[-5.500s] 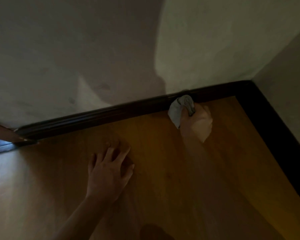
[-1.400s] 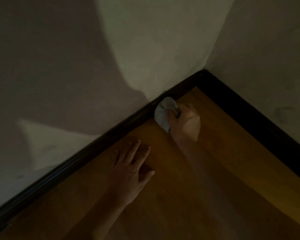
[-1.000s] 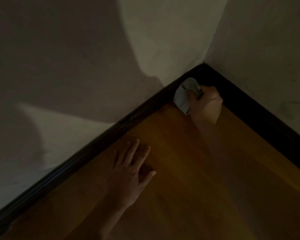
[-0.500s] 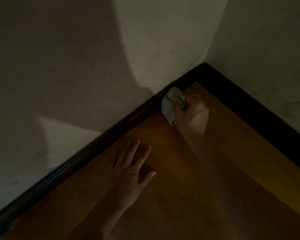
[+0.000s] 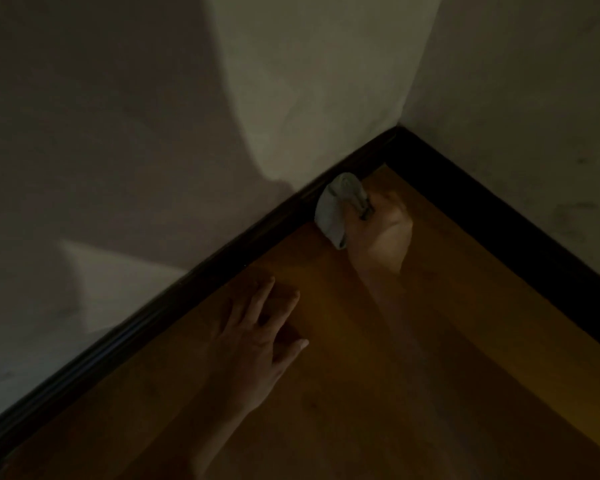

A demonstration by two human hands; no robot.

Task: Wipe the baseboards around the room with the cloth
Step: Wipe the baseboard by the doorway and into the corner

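Observation:
A dark baseboard (image 5: 174, 308) runs diagonally along the left wall to the room corner, where a second dark baseboard (image 5: 520, 237) runs down the right wall. My right hand (image 5: 381, 233) is shut on a bunched pale grey cloth (image 5: 336, 209), which presses against the left baseboard a short way before the corner. My left hand (image 5: 257, 337) lies flat on the wooden floor with its fingers spread, holding nothing, close to the left baseboard.
The orange-brown wooden floor (image 5: 413, 393) fills the lower right. Pale walls (image 5: 309, 81) meet at the corner (image 5: 397, 129). The light is dim, and a large shadow covers the left wall.
My right hand with the cloth slid along the left baseboard into the corner, then drew back to the left. It has stayed at about the same spot for the last half second. My left hand has stayed planted.

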